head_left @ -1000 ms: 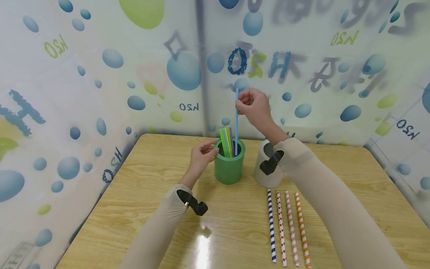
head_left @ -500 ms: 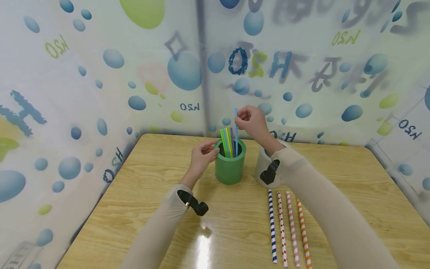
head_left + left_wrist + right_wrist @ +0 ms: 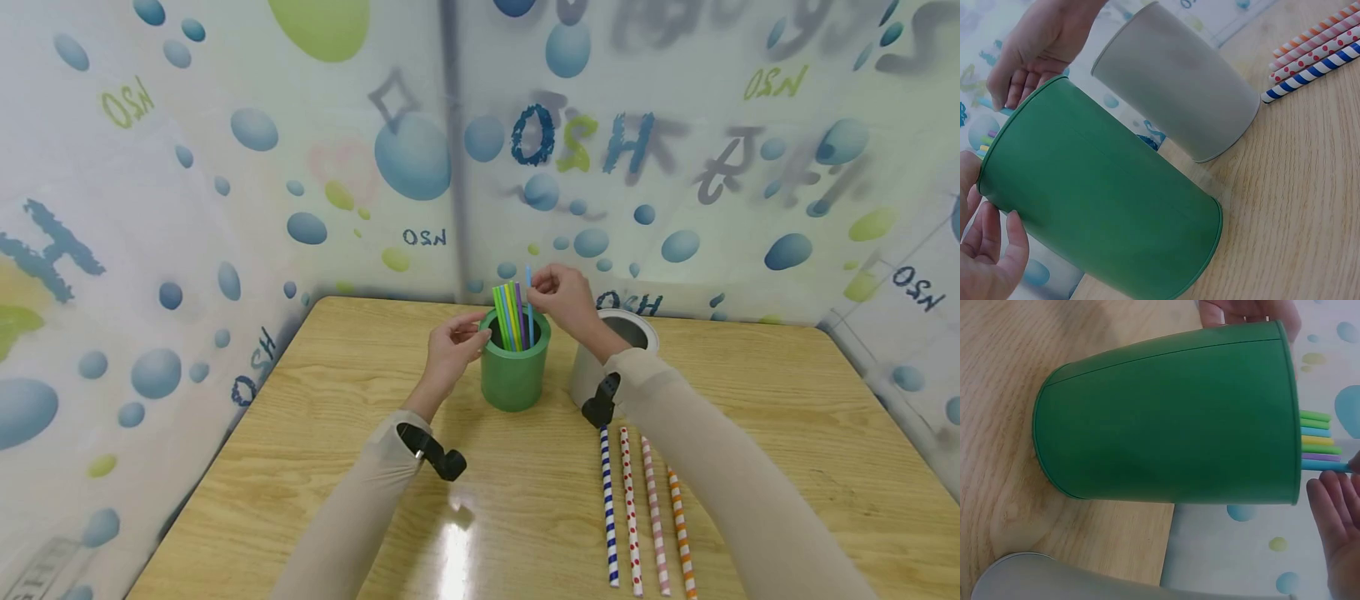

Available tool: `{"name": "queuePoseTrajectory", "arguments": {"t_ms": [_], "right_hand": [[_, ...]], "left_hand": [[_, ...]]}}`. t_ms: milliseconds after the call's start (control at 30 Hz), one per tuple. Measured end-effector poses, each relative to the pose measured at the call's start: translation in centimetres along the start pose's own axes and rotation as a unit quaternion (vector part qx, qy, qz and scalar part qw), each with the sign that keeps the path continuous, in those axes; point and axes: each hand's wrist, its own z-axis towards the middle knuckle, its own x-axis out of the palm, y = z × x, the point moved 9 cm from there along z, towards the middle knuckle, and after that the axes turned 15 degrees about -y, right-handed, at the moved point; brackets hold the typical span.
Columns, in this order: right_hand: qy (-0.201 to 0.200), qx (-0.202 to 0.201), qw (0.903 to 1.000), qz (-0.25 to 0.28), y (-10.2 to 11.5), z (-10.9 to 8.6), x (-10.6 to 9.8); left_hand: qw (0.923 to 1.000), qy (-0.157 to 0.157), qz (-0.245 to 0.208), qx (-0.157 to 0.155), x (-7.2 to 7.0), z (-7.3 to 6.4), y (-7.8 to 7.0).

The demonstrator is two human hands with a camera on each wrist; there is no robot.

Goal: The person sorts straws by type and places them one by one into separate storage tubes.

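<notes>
On the wooden table stands a green cylindrical holder [image 3: 512, 379] with several thin plastic straws [image 3: 1314, 432], in green, yellow, blue and purple, upright inside it. My left hand [image 3: 447, 354] holds its rim from the left, thumb and fingers at the edge. Above the opening, my right hand [image 3: 566, 302] pinches the upper part of a light blue straw [image 3: 1319, 465] between thumb and fingers. That straw's lower end is down inside the green holder, beside the purple one. Close by on the right stands a grey holder [image 3: 1175, 81], partly hidden by my right forearm in the head view.
Striped and dotted paper straws lie side by side in front of the grey holder: blue [image 3: 609, 508], red-dotted [image 3: 631, 517], pink [image 3: 656, 517] and orange [image 3: 682, 533]. A patterned curtain wall [image 3: 337, 150] rises right behind the table [image 3: 322, 400].
My right hand has come down with the light blue straw, lowering it deeper into the green holder. My left hand has stayed at the rim.
</notes>
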Motion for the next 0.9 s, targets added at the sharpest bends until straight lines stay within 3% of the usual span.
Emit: {"name": "queuePoseTrajectory", "arguments": {"t_ms": [500, 767, 900], "right_hand": [[0.036, 0.027, 0.9989, -0.016, -1.4, -0.1, 1.1], [0.059, 0.032, 0.9960, -0.059, -1.6, 0.0, 1.5], [0.067, 0.030, 0.9942, -0.078, -1.5, 0.0, 1.6]], "left_hand": [[0.9997, 0.016, -0.009, -0.013, 0.2, 0.0, 0.0], [0.9996, 0.026, 0.001, -0.013, 0.1, -0.9, -1.8], [0.9996, 0.026, 0.000, -0.014, 0.1, -0.6, -1.3]]}}
